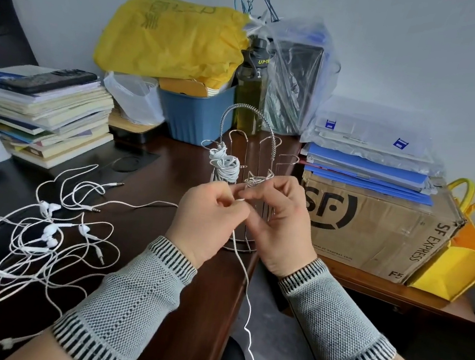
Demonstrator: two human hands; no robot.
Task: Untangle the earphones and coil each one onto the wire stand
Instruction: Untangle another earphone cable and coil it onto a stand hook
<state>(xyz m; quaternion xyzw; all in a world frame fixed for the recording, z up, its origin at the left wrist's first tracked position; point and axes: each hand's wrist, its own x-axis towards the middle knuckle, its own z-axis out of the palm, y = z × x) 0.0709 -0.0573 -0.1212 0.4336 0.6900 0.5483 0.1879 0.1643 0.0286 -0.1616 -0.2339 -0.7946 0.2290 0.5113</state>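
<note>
A chrome wire stand (248, 121) stands on the dark wooden desk (145, 228), right behind my hands. One white earphone is coiled in a bundle (226, 166) on the stand's left hooks. My left hand (207, 215) and my right hand (276, 221) meet in front of the stand, both pinching a white earphone cable (243, 274). That cable hangs down between my wrists past the desk edge. A few turns of wire (257, 178) sit on a hook just above my right fingers. A tangle of several white earphones (48, 233) lies on the desk at the left.
A stack of books with a black phone (47, 80) sits at the left. Behind the stand are a blue bin (193, 113), a yellow bag (170, 35) and a bottle (251, 91). A cardboard box (375, 228) topped with blue folders and a yellow tote (462, 254) stand at the right.
</note>
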